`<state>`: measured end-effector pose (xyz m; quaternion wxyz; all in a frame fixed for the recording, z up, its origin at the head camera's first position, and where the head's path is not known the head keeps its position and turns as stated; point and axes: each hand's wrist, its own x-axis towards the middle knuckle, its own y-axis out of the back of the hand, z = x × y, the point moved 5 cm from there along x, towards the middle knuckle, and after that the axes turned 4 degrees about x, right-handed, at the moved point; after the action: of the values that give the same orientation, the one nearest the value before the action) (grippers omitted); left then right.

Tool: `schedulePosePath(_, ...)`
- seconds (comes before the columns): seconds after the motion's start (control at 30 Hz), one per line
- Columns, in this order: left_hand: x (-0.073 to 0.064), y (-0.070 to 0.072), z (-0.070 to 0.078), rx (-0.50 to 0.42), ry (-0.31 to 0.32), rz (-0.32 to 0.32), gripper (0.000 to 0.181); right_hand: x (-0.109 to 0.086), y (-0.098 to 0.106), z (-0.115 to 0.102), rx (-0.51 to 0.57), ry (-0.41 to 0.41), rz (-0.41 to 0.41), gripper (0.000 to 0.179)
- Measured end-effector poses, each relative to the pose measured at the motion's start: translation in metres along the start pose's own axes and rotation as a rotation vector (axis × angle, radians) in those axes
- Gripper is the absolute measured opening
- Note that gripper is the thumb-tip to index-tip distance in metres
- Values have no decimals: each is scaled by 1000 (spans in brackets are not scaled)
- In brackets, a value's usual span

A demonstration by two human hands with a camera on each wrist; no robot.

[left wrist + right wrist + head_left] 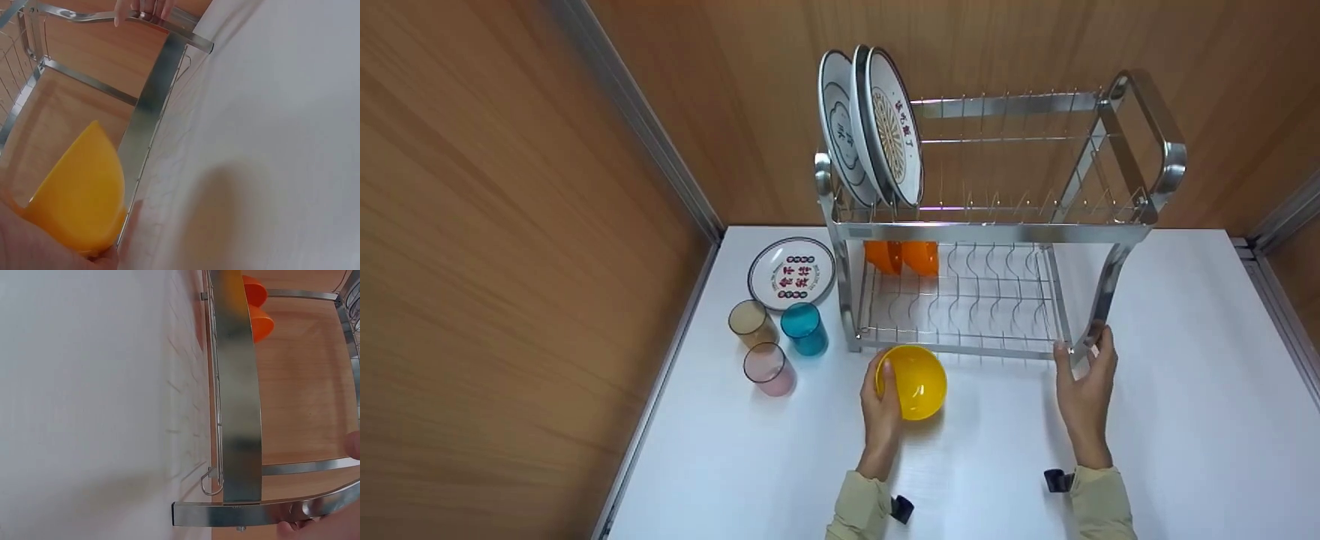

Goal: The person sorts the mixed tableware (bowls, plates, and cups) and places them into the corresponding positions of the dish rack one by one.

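My left hand (881, 412) holds a yellow bowl (919, 382) by its left side, the thumb at the rim. The bowl is just in front of the metal dish rack (997, 234), and in the left wrist view the yellow bowl (84, 191) appears tilted beside the lower rail. My right hand (1086, 394) grips the rack's front right leg near its foot; in the left wrist view its fingers (149, 7) curl over the metal. Two orange bowls (921, 257) stand on the lower tier at the left. Several patterned plates (894, 127) stand upright on the upper tier's left end.
Left of the rack, a small printed plate (793, 276) lies flat on the white table (720, 465). Beside it stand an amber glass (751, 322), a blue glass (805, 330) and a pink glass (771, 370). Wood-look panels (510, 262) enclose the left and back.
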<state>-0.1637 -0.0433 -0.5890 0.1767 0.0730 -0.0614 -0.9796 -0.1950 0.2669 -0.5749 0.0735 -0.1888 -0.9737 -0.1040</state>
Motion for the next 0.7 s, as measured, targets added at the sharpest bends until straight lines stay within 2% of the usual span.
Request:
schedulePosePath(0.1, -3, -5, 5, -9, 27, -7, 53, -6, -3, -2, -15, 21, 23, 84)
schedulePosePath(0.27, -11, -12, 17, -23, -1, -22, 50, -17, -10, -10, -31, 66, 48, 87)
schedulePosePath(0.47, -21, -22, 29, -22, -65, -56, 42, -29, -29, -20, -38, 92, -16, 85)
schedulePosePath(0.7, -29, -37, 36, -42, -146, -78, 36, -38, -53, -24, -11, 105, -87, 77)
